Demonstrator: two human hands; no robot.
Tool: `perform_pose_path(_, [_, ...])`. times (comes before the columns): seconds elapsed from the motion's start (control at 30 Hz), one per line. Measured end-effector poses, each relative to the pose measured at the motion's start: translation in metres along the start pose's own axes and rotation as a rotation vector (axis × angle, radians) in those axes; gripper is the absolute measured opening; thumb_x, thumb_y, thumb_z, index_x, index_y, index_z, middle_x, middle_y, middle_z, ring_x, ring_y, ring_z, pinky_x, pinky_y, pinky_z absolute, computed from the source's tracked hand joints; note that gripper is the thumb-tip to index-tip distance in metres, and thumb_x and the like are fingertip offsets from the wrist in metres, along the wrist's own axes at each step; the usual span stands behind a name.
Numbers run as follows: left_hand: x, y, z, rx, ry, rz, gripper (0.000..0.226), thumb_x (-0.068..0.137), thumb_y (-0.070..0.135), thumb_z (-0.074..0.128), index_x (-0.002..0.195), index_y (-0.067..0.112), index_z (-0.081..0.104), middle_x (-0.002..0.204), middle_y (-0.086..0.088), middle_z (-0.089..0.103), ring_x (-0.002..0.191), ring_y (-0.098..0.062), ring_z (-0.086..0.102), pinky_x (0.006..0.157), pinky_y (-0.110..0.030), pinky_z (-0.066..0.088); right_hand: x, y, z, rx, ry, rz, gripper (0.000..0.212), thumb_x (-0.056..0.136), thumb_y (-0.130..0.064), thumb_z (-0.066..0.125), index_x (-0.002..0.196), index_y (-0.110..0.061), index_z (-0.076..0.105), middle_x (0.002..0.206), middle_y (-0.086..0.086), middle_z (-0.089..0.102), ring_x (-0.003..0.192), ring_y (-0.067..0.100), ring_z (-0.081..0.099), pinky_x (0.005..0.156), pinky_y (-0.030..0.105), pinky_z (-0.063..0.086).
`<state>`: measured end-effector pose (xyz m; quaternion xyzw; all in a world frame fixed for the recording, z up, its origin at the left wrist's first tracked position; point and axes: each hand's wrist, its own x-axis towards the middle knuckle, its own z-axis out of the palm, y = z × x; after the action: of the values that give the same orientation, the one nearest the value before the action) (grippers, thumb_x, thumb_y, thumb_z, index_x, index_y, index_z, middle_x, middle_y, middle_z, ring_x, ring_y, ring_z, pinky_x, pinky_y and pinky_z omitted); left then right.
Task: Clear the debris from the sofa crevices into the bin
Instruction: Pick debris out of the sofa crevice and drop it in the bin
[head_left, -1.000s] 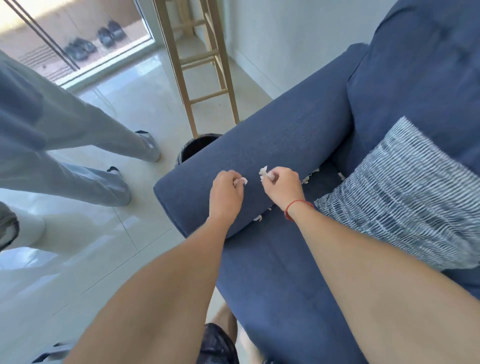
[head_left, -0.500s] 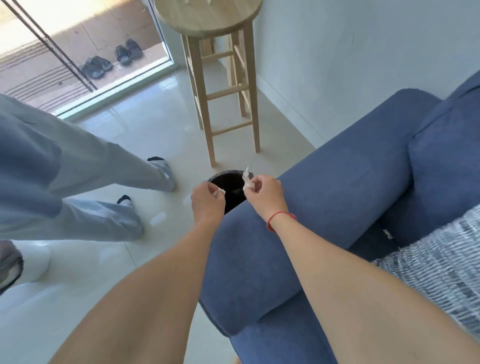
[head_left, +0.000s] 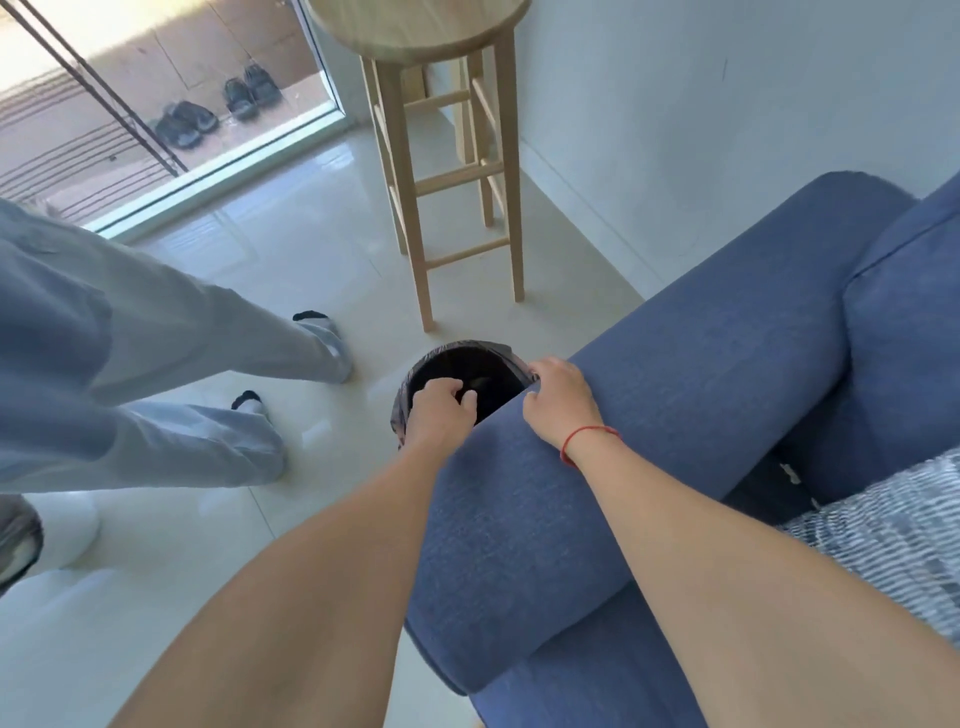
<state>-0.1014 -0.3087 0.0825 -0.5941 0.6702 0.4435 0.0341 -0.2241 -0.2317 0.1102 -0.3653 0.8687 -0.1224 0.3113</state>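
My left hand (head_left: 440, 410) hangs over the black-lined bin (head_left: 415, 374), fingers loosely spread and empty, while my right hand (head_left: 558, 397) rests on the blue sofa arm (head_left: 675, 395), fingers curled down at the bin's rim (no debris visible in them). The bin stands on glossy pale tiles (head_left: 291, 260) against the sofa arm, near a wooden stool (head_left: 447, 156); someone's grey trouser legs (head_left: 156, 364) stand to the left.

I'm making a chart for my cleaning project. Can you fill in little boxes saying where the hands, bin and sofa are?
left hand: over the bin's mouth, fingers curled, nothing seen in its grip
right hand: on the sofa arm, at the bin's edge, no scrap seen
bin: on the floor, against the sofa arm, dark bag inside
sofa arm: blue fabric
stool: wooden, behind the bin
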Motion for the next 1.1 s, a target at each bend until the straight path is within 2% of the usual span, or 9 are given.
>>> perform_pose_path(0.07, [-0.022,0.009,0.005,0.051,-0.03,0.026,0.042,0.096,0.029,0.05,0.135,0.013,0.054,0.125,-0.006,0.064,0.111,-0.023,0.062,0.084,-0.025,0.04,-0.014,0.01,-0.008,-0.093,0.014,-0.015,0.041,0.096,-0.015,0.046,0.137,-0.01,0.048,0.145,0.01,0.044,0.14,0.027,0.034,0.117,0.037,0.027])
perform_pose_path(0.17, [-0.057,0.021,0.022,0.136,-0.097,0.101,0.026,0.097,0.03,0.045,0.107,0.015,0.063,0.094,-0.005,0.064,0.084,-0.022,0.06,0.073,-0.029,0.041,-0.041,0.036,-0.02,-0.156,0.01,-0.002,0.049,0.099,-0.023,0.042,0.146,-0.014,0.036,0.161,0.008,0.02,0.15,0.025,0.013,0.123,0.04,0.012])
perform_pose_path(0.23, [-0.082,0.031,0.037,0.23,-0.119,0.161,0.036,0.099,0.031,0.042,0.122,0.008,0.056,0.115,-0.011,0.061,0.105,-0.026,0.058,0.086,-0.035,0.046,-0.065,0.06,-0.03,-0.152,0.012,0.015,0.051,0.099,-0.024,0.042,0.148,-0.015,0.033,0.162,0.006,0.014,0.151,0.024,0.009,0.122,0.041,0.014])
perform_pose_path(0.3, [-0.107,0.039,0.056,0.339,-0.084,0.236,0.049,0.101,0.032,0.039,0.142,0.006,0.039,0.147,-0.013,0.04,0.137,-0.029,0.036,0.108,-0.039,0.036,-0.093,0.087,-0.041,-0.14,0.014,0.054,0.052,0.098,-0.022,0.044,0.148,-0.015,0.032,0.163,0.006,0.013,0.151,0.024,0.01,0.121,0.041,0.018])
perform_pose_path(0.33, [-0.12,0.043,0.066,0.366,-0.068,0.275,0.052,0.101,0.032,0.039,0.145,0.007,0.034,0.154,-0.012,0.031,0.143,-0.029,0.027,0.113,-0.041,0.031,-0.107,0.102,-0.045,-0.13,0.017,0.081,0.052,0.097,-0.022,0.044,0.148,-0.014,0.032,0.163,0.006,0.013,0.151,0.025,0.011,0.12,0.041,0.021])
perform_pose_path(0.53, [-0.183,0.058,0.133,0.443,-0.145,0.444,0.055,0.101,0.034,0.037,0.151,0.011,0.026,0.162,-0.011,0.013,0.151,-0.028,0.009,0.12,-0.041,0.022,-0.178,0.178,-0.052,-0.003,0.018,0.17,0.055,0.094,-0.021,0.05,0.146,-0.011,0.033,0.16,0.012,0.018,0.147,0.03,0.021,0.113,0.044,0.032])
perform_pose_path(0.63, [-0.207,0.04,0.165,0.562,-0.206,0.491,0.057,0.101,0.034,0.037,0.151,0.012,0.023,0.161,-0.011,0.015,0.15,-0.026,0.013,0.118,-0.038,0.023,-0.198,0.201,-0.043,0.004,0.0,0.202,0.05,0.094,-0.021,0.05,0.142,-0.008,0.038,0.158,0.014,0.023,0.142,0.032,0.031,0.113,0.043,0.035])
perform_pose_path(0.83, [-0.223,-0.034,0.212,0.548,-0.417,0.237,0.058,0.098,0.027,0.041,0.15,0.011,0.02,0.159,-0.006,0.02,0.147,-0.022,0.019,0.117,-0.037,0.025,-0.208,0.233,-0.002,0.06,-0.147,0.25,0.045,0.097,-0.014,0.04,0.142,-0.006,0.039,0.161,0.008,0.018,0.145,0.029,0.028,0.114,0.043,0.032])
perform_pose_path(1.1, [-0.169,-0.084,0.248,0.476,-0.423,0.078,0.069,0.095,0.028,0.049,0.154,0.027,0.013,0.161,-0.003,0.018,0.147,-0.025,0.021,0.119,-0.036,0.022,-0.162,0.249,0.083,0.091,-0.288,0.197,0.049,0.095,-0.008,0.038,0.143,-0.011,0.041,0.162,0.005,0.018,0.144,0.03,0.031,0.113,0.044,0.035])
